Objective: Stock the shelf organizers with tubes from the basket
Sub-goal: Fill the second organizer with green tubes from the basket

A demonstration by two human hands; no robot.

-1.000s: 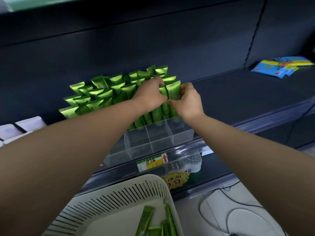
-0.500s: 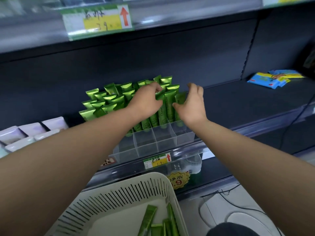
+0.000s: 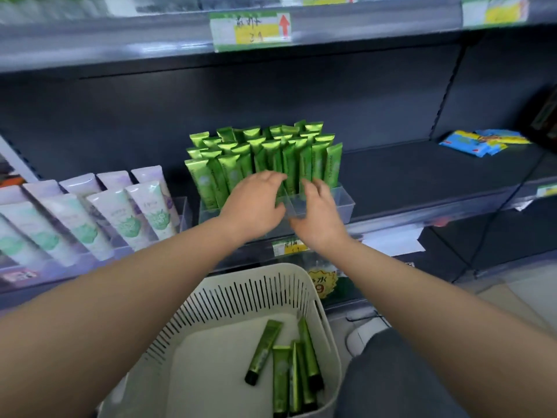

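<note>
Several green tubes [image 3: 265,155] stand upright in a clear shelf organizer [image 3: 343,203] on the dark middle shelf. My left hand [image 3: 254,203] and my right hand [image 3: 319,212] hover side by side in front of the organizer's front compartments, fingers apart, holding nothing. Below them a cream slotted basket [image 3: 241,300] holds several green tubes lying flat [image 3: 283,363] in its right corner. The hands hide the organizer's front middle compartments.
White and lilac tubes [image 3: 99,212] fill another organizer at the left. Blue packets [image 3: 479,141] lie on the shelf at the far right. A price label [image 3: 250,30] hangs on the shelf edge above. A dark-clothed knee [image 3: 401,372] shows at the lower right.
Both hands have let go of the green tubes and drawn back toward me, lower in front of the organizer. The view has tilted up and pulled away from the shelf.
</note>
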